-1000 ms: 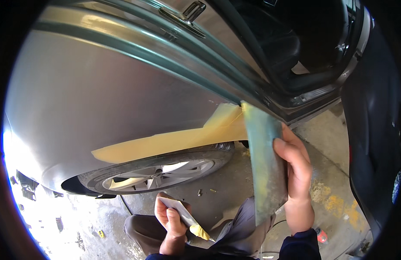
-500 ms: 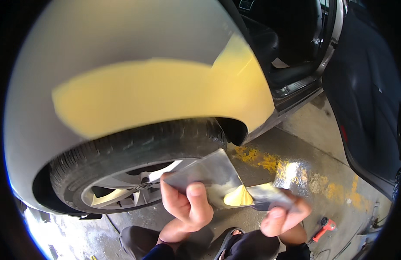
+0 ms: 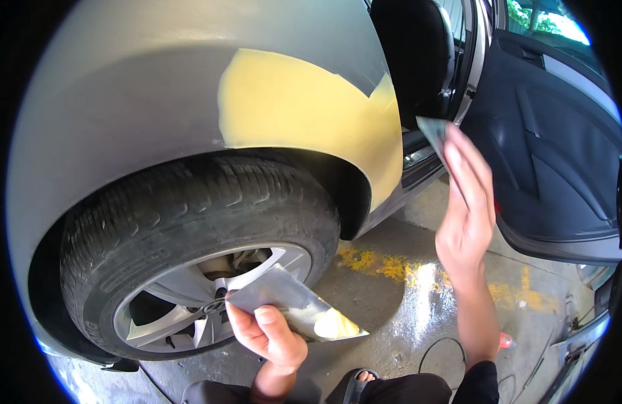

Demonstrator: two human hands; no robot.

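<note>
My left hand (image 3: pixel 276 340) grips a flat metal putty plate (image 3: pixel 278 294) between thumb and fingers, low in front of the wheel. A dollop of yellow body filler (image 3: pixel 335 324) sits near the plate's right corner. My right hand (image 3: pixel 469 209) is raised, holding a thin putty spreader (image 3: pixel 432 132) by its edge, close to the right end of the car's panel but seemingly apart from it. Across the grey panel (image 3: pixel 156 94) above the wheel arch lies a broad smooth patch of yellow filler (image 3: pixel 304 104), reaching down the arch's right side.
The car's wheel (image 3: pixel 190 229) fills the lower left. An open car door (image 3: pixel 546 135) stands at the right, beside a dark seat (image 3: pixel 415 54). On the concrete floor (image 3: pixel 385 296) are worn yellow paint, a cable (image 3: pixel 428 347) and a red tool (image 3: pixel 506 340), partly hidden by my right arm.
My right hand has lifted its spreader away from the plate, up and right toward the panel's end. The plate in my left hand has shifted slightly down and left; the view has moved too.
</note>
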